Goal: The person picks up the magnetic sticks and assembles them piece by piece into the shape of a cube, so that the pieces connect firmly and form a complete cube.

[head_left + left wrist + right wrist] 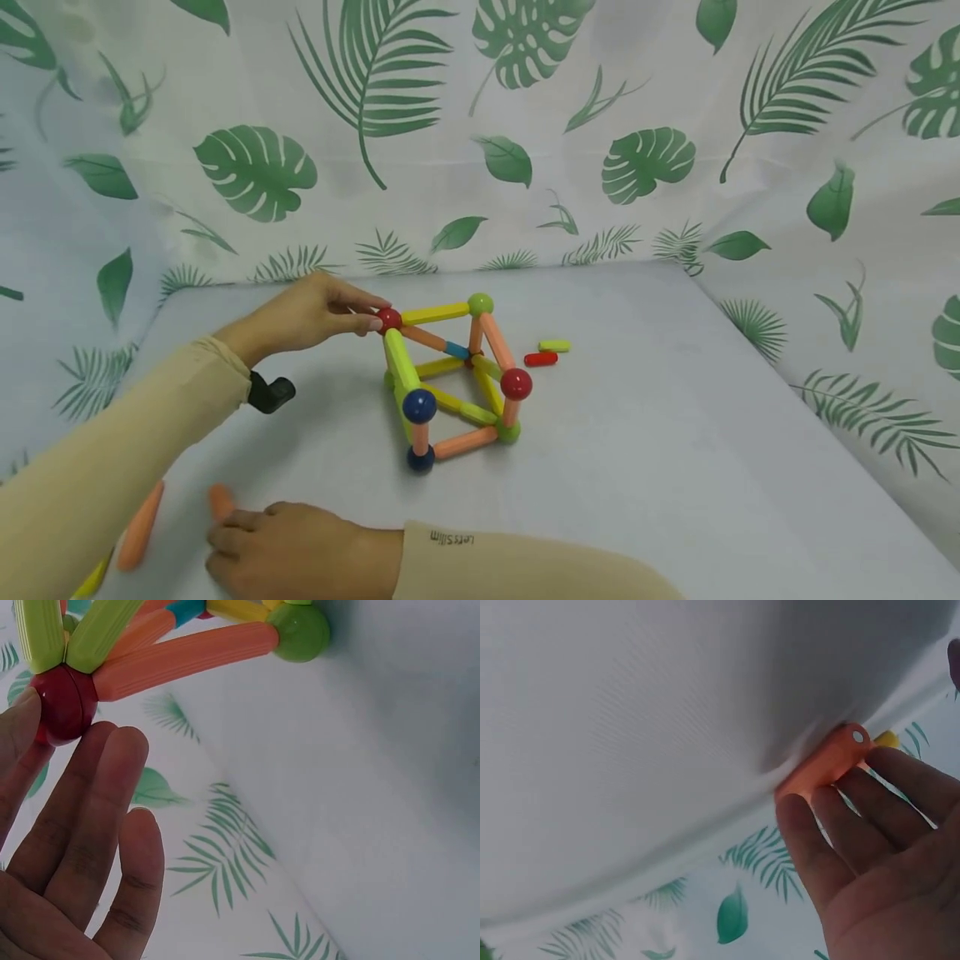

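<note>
My left hand (311,312) pinches a red ball (388,320) at the far left top corner of a magnetic stick-and-ball frame. In the left wrist view, thumb and fingertips meet the red ball (66,705), from which two lime sticks and an orange stick (187,661) fan out. The boxy frame stands on the table, with blue balls (419,406) at its near corner and a red ball (516,384) at the right. At the near left, fingertips of my right hand (303,550) touch an orange stick (825,765) lying on the table; the thumb is apart from it.
Another orange stick (140,527) and a yellow piece (93,578) lie at the near left, partly behind the left sleeve. Right of the frame are short red (541,359) and lime (554,346) sticks. A leaf-patterned curtain (555,200) borders the white table (675,467).
</note>
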